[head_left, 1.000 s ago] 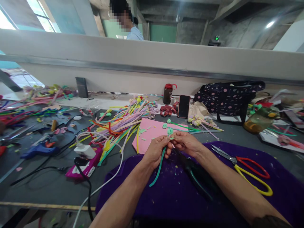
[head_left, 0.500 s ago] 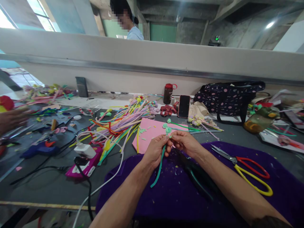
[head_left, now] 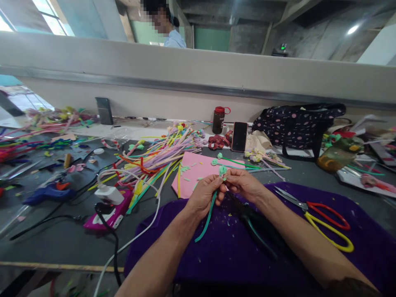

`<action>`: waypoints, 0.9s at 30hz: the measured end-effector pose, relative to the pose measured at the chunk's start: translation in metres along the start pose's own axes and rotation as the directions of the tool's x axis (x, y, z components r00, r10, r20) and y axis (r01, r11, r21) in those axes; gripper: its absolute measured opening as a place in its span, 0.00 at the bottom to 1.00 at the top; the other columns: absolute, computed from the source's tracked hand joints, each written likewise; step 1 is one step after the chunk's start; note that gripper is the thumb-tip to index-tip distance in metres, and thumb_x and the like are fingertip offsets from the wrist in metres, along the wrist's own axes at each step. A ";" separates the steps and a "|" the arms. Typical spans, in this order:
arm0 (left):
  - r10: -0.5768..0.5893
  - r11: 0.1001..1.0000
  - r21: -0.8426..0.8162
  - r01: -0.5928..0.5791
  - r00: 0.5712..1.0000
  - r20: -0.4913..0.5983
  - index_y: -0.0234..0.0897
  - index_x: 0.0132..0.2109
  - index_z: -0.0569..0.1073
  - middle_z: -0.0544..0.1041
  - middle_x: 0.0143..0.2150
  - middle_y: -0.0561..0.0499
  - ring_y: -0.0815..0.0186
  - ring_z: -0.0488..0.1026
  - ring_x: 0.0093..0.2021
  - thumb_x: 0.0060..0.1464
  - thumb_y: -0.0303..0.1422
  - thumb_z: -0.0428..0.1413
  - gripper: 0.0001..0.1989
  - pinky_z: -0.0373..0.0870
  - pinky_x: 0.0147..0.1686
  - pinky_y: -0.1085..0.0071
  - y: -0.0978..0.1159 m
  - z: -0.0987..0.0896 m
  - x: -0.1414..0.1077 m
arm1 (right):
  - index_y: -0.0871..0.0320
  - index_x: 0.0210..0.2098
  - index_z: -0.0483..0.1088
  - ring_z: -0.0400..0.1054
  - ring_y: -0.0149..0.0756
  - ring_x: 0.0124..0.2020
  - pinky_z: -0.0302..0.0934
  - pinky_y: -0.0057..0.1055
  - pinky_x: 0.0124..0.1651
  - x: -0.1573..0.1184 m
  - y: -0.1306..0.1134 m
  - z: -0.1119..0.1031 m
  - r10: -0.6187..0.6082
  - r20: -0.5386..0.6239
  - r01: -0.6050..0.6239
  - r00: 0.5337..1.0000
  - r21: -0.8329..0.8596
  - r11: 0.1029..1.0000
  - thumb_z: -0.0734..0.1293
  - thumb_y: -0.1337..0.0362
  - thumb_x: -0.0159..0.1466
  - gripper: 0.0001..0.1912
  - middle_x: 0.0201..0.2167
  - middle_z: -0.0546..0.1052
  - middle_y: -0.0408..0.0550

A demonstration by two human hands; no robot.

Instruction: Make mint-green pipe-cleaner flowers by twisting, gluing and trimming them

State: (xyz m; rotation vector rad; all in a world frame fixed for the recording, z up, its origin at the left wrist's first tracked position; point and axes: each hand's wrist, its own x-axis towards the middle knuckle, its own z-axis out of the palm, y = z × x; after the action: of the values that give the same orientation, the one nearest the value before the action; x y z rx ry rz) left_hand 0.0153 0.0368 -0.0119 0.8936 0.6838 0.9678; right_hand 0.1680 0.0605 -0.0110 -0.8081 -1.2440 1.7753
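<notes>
My left hand (head_left: pixel 206 192) is closed round the stem of a mint-green pipe-cleaner flower (head_left: pixel 222 169), its teal stem hanging down below the fingers. The fingers of my right hand (head_left: pixel 244 182) pinch at the base of the flower head, touching my left fingertips; the exact spot they grip is partly hidden. Behind them, two more green pipe-cleaner flowers (head_left: pixel 214 162) lie on a pink sheet (head_left: pixel 192 181) among small green snippets. Black-handled pliers (head_left: pixel 258 235) rest on the purple cloth (head_left: pixel 222 255) under my right forearm, with red-and-yellow-handled scissors (head_left: pixel 318 214) farther right.
Left of the sheet lies a pile of colourful pipe cleaners (head_left: pixel 167 152). A pink power strip (head_left: pixel 119 210), its cables and a blue glue gun (head_left: pixel 51 194) lie nearer left. At the back stand a bottle (head_left: pixel 218 121), a phone (head_left: pixel 239 137) and a patterned bag (head_left: pixel 297 128).
The flower head has shifted slightly right and shows more clearly above my fingers, which still hold it. Another person's hand at the far left has gone out of view.
</notes>
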 end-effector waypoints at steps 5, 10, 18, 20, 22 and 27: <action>-0.021 1.000 -0.005 0.021 0.999 -0.049 0.32 0.26 0.67 0.66 0.18 0.56 0.78 0.60 0.14 0.48 0.39 0.55 0.13 0.54 0.12 0.82 -0.003 -0.003 0.003 | 0.62 0.22 0.64 0.52 0.21 0.14 0.36 0.22 0.17 0.003 0.003 0.001 0.013 -0.032 -0.013 0.999 0.004 1.000 0.70 0.60 0.51 0.13 0.16 0.65 0.39; -0.058 0.998 -0.042 0.055 0.995 -0.084 0.32 0.26 0.67 0.67 0.19 0.55 0.78 0.61 0.15 0.48 0.38 0.55 0.12 0.54 0.13 0.82 -0.005 -0.005 0.004 | 0.61 0.24 0.65 0.53 0.21 0.15 0.40 0.22 0.17 0.003 0.005 0.003 -0.060 -0.161 0.050 0.985 -0.071 0.996 0.70 0.59 0.51 0.12 0.17 0.64 0.37; -0.070 0.994 -0.090 0.061 0.992 -0.103 0.32 0.33 0.70 0.70 0.23 0.54 0.78 0.64 0.17 0.45 0.32 0.57 0.08 0.54 0.12 0.84 -0.001 -0.004 0.001 | 0.61 0.23 0.64 0.50 0.21 0.13 0.35 0.23 0.17 0.002 -0.006 -0.007 -0.080 -0.157 0.068 0.984 -0.082 0.994 0.70 0.58 0.51 0.14 0.15 0.64 0.38; -0.071 0.993 -0.104 0.061 0.993 -0.099 0.32 0.34 0.70 0.71 0.24 0.54 0.78 0.64 0.17 0.45 0.32 0.57 0.08 0.55 0.12 0.84 0.000 -0.004 0.002 | 0.61 0.23 0.64 0.49 0.20 0.13 0.35 0.23 0.17 0.000 -0.008 -0.008 -0.111 -0.157 0.096 0.981 -0.105 0.990 0.69 0.57 0.51 0.14 0.15 0.63 0.37; -0.074 0.991 -0.115 0.061 0.992 -0.107 0.31 0.34 0.70 0.71 0.23 0.53 0.78 0.65 0.17 0.46 0.31 0.56 0.07 0.56 0.12 0.84 0.001 -0.004 0.002 | 0.60 0.24 0.64 0.49 0.21 0.13 0.36 0.23 0.18 -0.002 -0.009 -0.008 -0.147 -0.152 0.125 0.977 -0.142 0.982 0.69 0.57 0.51 0.13 0.15 0.62 0.37; -0.111 0.988 -0.120 0.097 0.986 -0.122 0.31 0.33 0.70 0.73 0.24 0.52 0.77 0.66 0.17 0.47 0.31 0.56 0.06 0.58 0.12 0.84 0.002 -0.004 0.002 | 0.60 0.25 0.66 0.50 0.22 0.14 0.39 0.23 0.18 -0.003 -0.004 0.000 -0.205 -0.142 0.164 0.968 -0.258 0.952 0.69 0.58 0.52 0.11 0.15 0.62 0.36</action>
State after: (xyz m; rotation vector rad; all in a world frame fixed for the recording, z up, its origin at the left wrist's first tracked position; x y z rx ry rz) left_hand 0.0122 0.0409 -0.0119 0.6933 0.7698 0.9665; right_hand 0.1706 0.0592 -0.0072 -0.9267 -1.3945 1.3919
